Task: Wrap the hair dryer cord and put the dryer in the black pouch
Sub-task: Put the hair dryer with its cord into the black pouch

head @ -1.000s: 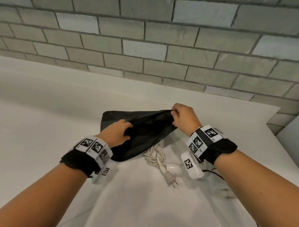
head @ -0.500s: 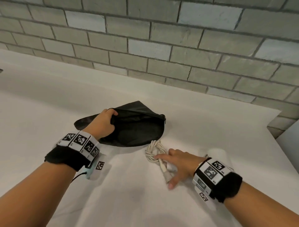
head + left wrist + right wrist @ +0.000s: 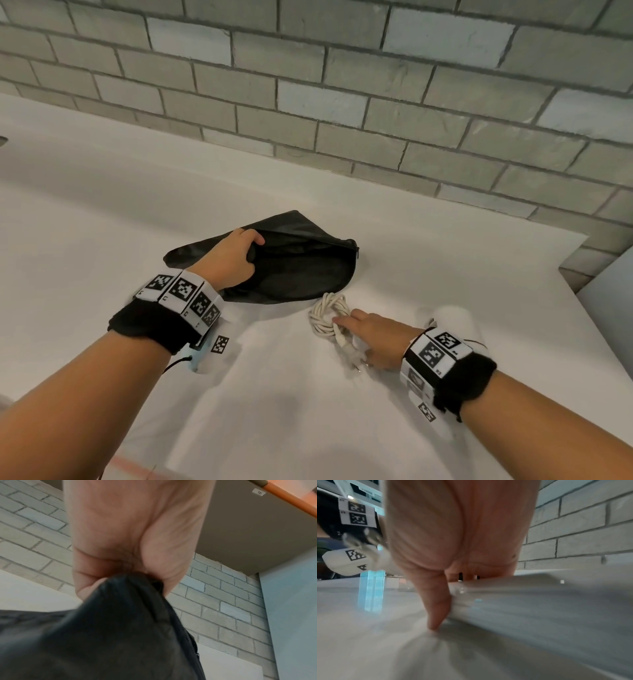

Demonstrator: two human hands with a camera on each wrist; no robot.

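I see the hair dryer (image 3: 452, 317) only in part: a white rounded body lying on the white table (image 3: 102, 212), just behind my right wrist, mostly hidden by the wristband (image 3: 442, 356). In the right wrist view a white blurred surface fills the lower frame under the thumb; I cannot tell for certain whether it is the dryer's body. The cord (image 3: 329, 313) is cream-white, wound into a tight coil lying flat on the table, just in front of the pouch's lower edge. Its plug end (image 3: 352, 356) trails toward me, the metal prongs just showing under the hand.

Right hand (image 3: 373, 334): it lies over the plug end of the cord, index finger stretched out onto the coil. The thumb (image 3: 438, 607) is pressed down along the white surface. Whether the other fingers are closed round the cord I cannot tell.

Black pouch (image 3: 291, 263): dull dark fabric, limp, lying on the table left of the coil, its zippered mouth gaping toward the right. Left hand (image 3: 229, 260) grips the pouch's upper edge, fingers curled over the rim; the left wrist view shows the fabric bunched in the closed fist (image 3: 130, 545).

Behind the table stands a grey brick wall (image 3: 342, 85).
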